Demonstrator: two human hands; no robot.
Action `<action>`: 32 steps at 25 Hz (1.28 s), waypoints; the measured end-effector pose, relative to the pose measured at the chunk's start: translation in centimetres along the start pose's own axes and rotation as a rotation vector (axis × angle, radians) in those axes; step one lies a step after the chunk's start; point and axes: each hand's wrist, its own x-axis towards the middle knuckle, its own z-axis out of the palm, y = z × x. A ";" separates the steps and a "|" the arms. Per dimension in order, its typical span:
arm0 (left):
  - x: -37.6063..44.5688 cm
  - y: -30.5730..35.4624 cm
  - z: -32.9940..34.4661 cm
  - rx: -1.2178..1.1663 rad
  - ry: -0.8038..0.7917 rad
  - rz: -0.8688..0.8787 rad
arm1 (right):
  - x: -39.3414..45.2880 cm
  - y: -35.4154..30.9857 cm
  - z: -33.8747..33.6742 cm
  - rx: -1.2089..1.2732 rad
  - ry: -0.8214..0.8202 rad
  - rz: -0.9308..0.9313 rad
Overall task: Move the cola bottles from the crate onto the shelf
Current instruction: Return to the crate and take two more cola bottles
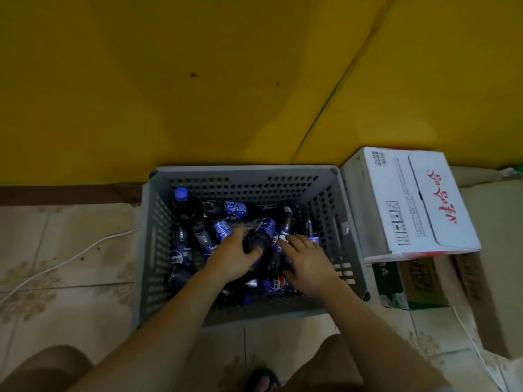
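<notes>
A grey perforated plastic crate sits on the tiled floor against a yellow wall. Inside lie several dark cola bottles with blue labels, most on their sides; one bottle with a blue cap stands upright in the far left corner. My left hand wraps around the base end of a lying bottle in the middle of the crate. Just to its right, my right hand rests with fingers spread on the bottles, gripping nothing that I can see. No shelf is in view.
A white cardboard box with red lettering stands right of the crate, on top of other cartons. A white cable runs across the floor tiles on the left. My knees and a foot show at the bottom edge.
</notes>
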 end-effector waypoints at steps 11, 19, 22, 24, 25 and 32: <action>11.6 -5.1 7.7 -0.031 -0.057 -0.085 | 7.5 3.5 8.5 -0.285 -0.116 -0.121; 11.2 -5.4 7.0 0.030 0.097 -0.029 | 9.9 3.0 9.1 -0.502 -0.066 -0.182; 10.1 -5.3 5.3 0.040 0.175 -0.002 | 10.3 2.8 9.6 -0.510 -0.131 -0.180; 9.5 -5.5 4.3 0.015 0.232 0.018 | 10.4 2.8 9.6 -0.526 -0.146 -0.193; 9.2 -5.5 4.0 -0.007 0.262 0.026 | 10.4 2.9 9.5 -0.527 -0.140 -0.199; 6.9 -5.5 1.8 -0.440 0.414 0.082 | 9.5 3.7 9.3 -0.108 0.095 -0.213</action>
